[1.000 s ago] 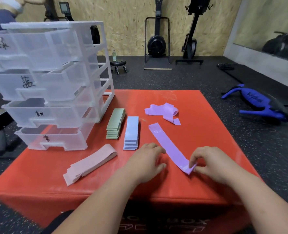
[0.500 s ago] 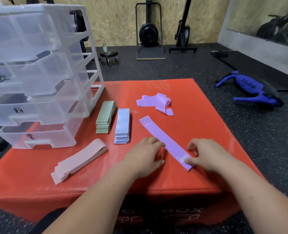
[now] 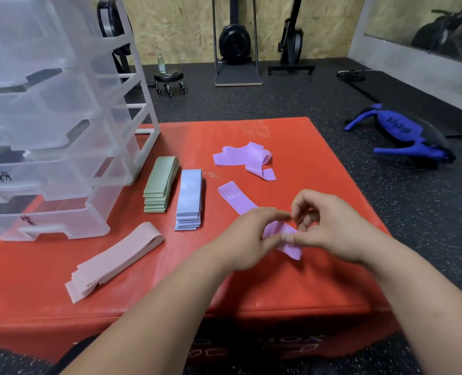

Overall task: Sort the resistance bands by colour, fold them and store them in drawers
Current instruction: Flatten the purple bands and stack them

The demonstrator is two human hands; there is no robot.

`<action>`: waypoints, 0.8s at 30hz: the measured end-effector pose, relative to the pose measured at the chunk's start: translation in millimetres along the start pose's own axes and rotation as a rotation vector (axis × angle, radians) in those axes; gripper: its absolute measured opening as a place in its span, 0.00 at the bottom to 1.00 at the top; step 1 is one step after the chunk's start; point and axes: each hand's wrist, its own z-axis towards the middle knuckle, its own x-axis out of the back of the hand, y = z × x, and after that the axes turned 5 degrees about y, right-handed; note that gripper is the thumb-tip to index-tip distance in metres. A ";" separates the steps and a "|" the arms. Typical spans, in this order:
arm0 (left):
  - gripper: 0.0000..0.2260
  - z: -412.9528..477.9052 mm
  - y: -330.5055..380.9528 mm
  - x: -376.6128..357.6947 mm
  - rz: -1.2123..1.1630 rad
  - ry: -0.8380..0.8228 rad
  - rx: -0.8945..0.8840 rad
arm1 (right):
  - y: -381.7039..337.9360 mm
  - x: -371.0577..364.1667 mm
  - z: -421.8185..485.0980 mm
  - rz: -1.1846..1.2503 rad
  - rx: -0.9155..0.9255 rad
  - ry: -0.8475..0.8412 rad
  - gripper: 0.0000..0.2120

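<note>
**Purple resistance band (image 3: 236,199) caught mid-fold on gym box**

The band runs slantwise across the red box (image 3: 305,288). Its far end, printed "10", lies flat on the surface, while its near end is raised between both hands. The left hand (image 3: 251,239) pinches that near end between thumb and fingertips. The right hand (image 3: 332,228) meets it from the other side, thumb and forefinger nipped on the same end, with the other fingers curled above.

To the left lie three sorted piles: a green stack (image 3: 159,185), a blue stack (image 3: 190,201) just beside it, and a pink stack (image 3: 116,262) nearer the front edge. More loose purple bands (image 3: 243,158) sit crumpled beyond the one in hand. The clear drawer unit (image 3: 62,131) stands at the box's far left corner, its lower drawers marked by hand.

The step appears to be the folding of the purple lot, the last colour not yet stacked. None of the piles has reached a drawer. The next move likely calls for carrying the pinched end over towards the printed end, squaring the edges and pressing the crease flat. The thin band could slide or twist on the box unless its far end is held down.
</note>
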 end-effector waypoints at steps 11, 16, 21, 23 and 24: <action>0.04 4.2 9.3 6.1 0.108 0.068 -0.036 | 26.9 20.1 -16.2 -0.095 -0.036 0.071 0.16; 0.09 -0.3 2.7 6.0 0.340 0.054 -0.085 | 16.7 26.7 -25.9 0.179 0.026 0.191 0.14; 0.18 -15.5 -10.1 20.9 0.383 0.061 -0.003 | 21.0 33.8 -33.3 0.328 -0.050 0.333 0.14; 0.18 -23.4 -12.9 31.5 0.354 0.060 0.035 | 24.9 33.9 -36.1 0.354 -0.101 0.386 0.15; 0.18 -27.0 -13.6 36.8 0.346 0.057 0.055 | 26.9 33.0 -37.6 0.359 -0.122 0.404 0.15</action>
